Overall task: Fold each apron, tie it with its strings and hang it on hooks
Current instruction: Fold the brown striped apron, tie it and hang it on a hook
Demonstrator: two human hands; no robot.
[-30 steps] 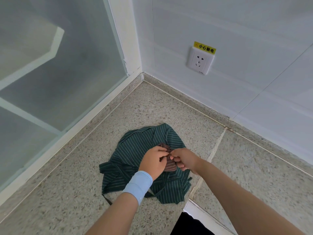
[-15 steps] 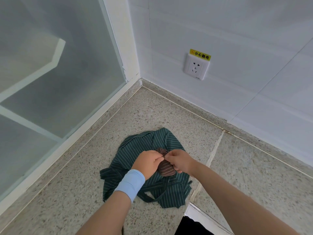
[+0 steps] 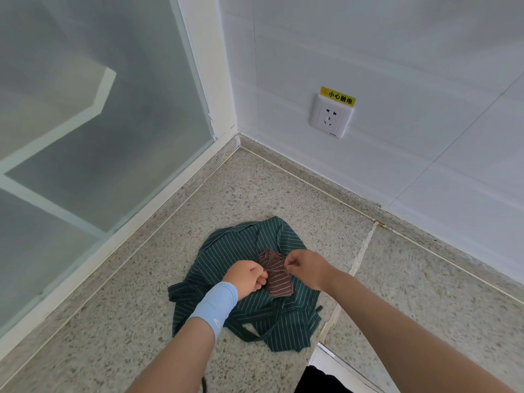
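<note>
The left hand [image 3: 249,279] is curling its fingers in and pinching the brown string [image 3: 272,270] at the left edge of the brown apron [image 3: 279,283]. The right hand [image 3: 309,265] is pinching the same string between thumb and forefinger at the bundle's upper right edge, with its other fingers tucked under. The two hands are sitting close together with only the bundle between them, and the string is running across the bundle from one to the other. A light blue wristband [image 3: 215,307] is wrapping the left wrist.

The brown apron, thin pale stripes on it, is lying folded into a small narrow packet. It is resting on top of the green apron [image 3: 241,251], roughly in its middle. The green apron, striped as well, is lying crumpled and spread on the speckled stone desk [image 3: 127,321], and its green strap [image 3: 255,337] is looping out at the near side.

Farther out, the desk is meeting a white tiled wall [image 3: 397,52] at the back and a frosted glass panel [image 3: 99,137] on the left. A white socket [image 3: 330,119] is sitting on the wall with a yellow label [image 3: 338,95] just above it.
</note>
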